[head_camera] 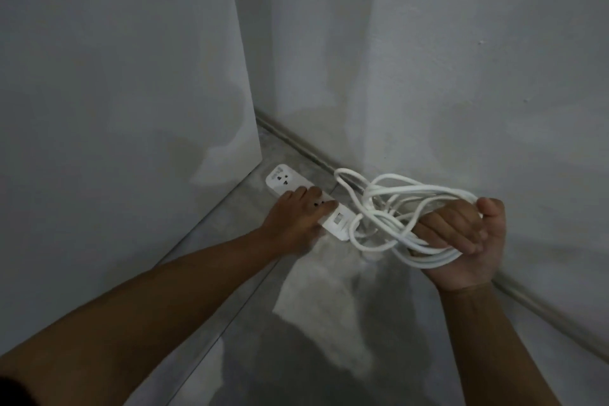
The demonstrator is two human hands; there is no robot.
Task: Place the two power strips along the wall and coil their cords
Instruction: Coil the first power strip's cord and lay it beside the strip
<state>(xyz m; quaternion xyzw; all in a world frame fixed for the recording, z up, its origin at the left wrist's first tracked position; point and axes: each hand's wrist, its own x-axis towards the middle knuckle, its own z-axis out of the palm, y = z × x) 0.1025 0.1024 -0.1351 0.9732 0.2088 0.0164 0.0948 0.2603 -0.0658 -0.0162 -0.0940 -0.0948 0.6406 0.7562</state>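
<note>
A white power strip (282, 180) lies on the grey floor in the corner, running diagonally beside the foot of the right wall. My left hand (298, 212) rests on its middle, fingers curled over its top, hiding several sockets. The strip's switch end (337, 221) points toward me. Its white cord (389, 208) is gathered in loose loops. My right hand (468, 237), palm up, is shut around that bundle just above the floor to the right of the strip. Only one power strip is in view.
A tall white panel (131, 109) stands on the left, its lower edge meeting the floor near the strip. The white wall (461, 76) on the right has a grey skirting strip (306, 148) along its foot. Grey floor (296, 323) stretches toward me.
</note>
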